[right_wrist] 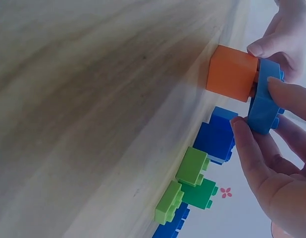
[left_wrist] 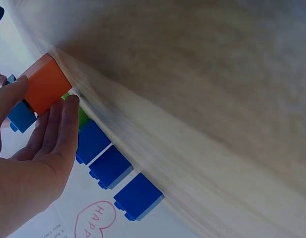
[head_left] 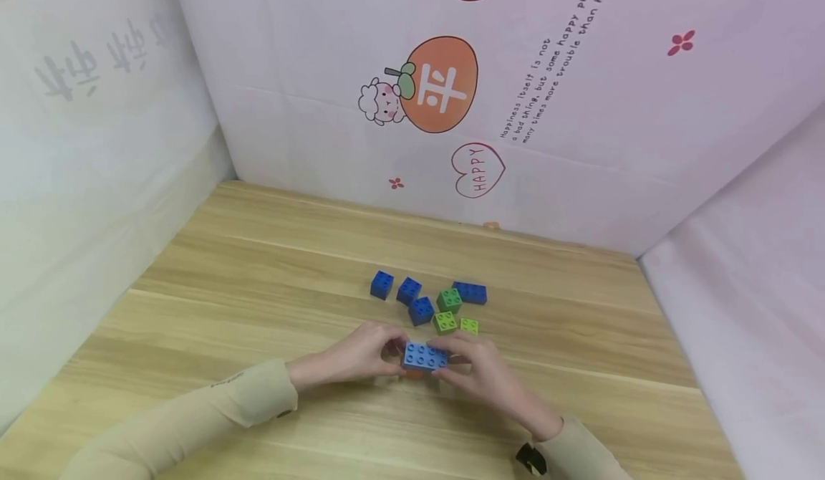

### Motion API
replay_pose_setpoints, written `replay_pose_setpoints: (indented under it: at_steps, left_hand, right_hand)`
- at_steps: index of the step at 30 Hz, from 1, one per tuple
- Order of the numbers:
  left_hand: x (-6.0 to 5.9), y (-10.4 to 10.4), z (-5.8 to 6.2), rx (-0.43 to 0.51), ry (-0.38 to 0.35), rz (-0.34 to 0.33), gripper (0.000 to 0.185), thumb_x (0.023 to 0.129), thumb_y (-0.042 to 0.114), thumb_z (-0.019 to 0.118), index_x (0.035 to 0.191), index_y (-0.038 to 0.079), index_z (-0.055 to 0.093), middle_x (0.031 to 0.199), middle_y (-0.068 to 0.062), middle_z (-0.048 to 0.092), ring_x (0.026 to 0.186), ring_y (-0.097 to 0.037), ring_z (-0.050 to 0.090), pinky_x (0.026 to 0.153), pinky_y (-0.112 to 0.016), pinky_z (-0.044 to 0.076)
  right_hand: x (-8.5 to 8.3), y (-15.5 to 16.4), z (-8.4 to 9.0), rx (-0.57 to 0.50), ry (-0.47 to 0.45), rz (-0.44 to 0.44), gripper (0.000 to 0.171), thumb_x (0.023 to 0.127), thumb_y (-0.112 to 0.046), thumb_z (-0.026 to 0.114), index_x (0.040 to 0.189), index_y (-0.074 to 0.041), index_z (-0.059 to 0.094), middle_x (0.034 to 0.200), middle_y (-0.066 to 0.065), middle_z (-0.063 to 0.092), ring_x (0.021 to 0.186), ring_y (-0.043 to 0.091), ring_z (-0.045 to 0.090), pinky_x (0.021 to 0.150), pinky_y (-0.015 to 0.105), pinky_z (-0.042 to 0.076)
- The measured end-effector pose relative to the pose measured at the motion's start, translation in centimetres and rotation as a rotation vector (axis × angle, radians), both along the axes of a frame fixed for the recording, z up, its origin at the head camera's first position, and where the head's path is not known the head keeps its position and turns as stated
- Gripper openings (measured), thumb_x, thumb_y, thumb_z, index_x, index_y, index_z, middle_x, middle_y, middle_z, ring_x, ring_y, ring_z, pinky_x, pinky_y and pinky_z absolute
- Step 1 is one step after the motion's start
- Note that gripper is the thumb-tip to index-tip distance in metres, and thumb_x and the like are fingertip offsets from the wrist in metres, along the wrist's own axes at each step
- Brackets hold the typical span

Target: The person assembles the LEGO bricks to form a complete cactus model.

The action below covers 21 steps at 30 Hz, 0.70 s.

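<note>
Both hands are down on the wooden bench, meeting in the middle near the front edge. Between them sits a light blue brick, flat and long with two rows of studs facing up, and it is seated on top of an orange block that stands on the bench. The left hand comes in from the left, thumb and fingers closing on the left end of the stack, the fingertips right against the orange block in the left wrist view. The right hand mirrors it from the other side, fingers curled round the right end of the light blue brick, pinching it, with a thumb from the other hand laid over the top of the orange block. Just behind the hands, loose pieces are scattered: three small dark blue cubes in a ragged line, the leftmost blue cube standing a little apart from the other two, then a longer dark blue brick to the right. Tucked among them are green ones, a darker green brick touching the long blue one, and two lime green bricks nearest the fingers. Behind it all hangs a pale backdrop printed with an orange fruit and a heart reading HAPPY. Cream sleeves cover both forearms.
</note>
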<state>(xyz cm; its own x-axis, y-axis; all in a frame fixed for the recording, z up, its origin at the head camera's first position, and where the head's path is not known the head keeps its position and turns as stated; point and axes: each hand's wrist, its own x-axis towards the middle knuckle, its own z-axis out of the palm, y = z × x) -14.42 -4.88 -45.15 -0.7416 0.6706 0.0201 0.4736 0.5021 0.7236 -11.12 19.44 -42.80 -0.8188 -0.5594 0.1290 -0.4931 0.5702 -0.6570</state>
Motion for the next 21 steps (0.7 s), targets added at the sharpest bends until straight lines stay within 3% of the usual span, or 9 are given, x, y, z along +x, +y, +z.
replay_pose_setpoints:
  at_steps: [9,21]
  left_hand:
    - [0.0,0.1,0.2,-0.006,-0.014,0.003,0.032,0.080,0.015,0.081,0.108,0.006,0.069,0.100,-0.002,0.073,0.089,-0.011,0.067,0.077,-0.014,0.055]
    - [0.0,0.2,0.3,-0.020,-0.008,0.004,0.029,0.080,0.015,0.081,0.106,0.006,0.070,0.099,-0.002,0.072,0.089,-0.012,0.067,0.077,-0.016,0.056]
  right_hand:
    - [0.0,-0.3,0.5,0.091,0.063,-0.002,0.040,0.079,-0.010,0.080,0.119,-0.008,0.070,0.109,0.011,0.072,0.093,0.020,0.071,0.079,0.024,0.062]
    - [-0.6,-0.3,1.3,0.164,0.047,0.035,0.040,0.080,-0.014,0.080,0.119,-0.006,0.071,0.103,0.011,0.073,0.089,0.017,0.068,0.072,0.017,0.059]
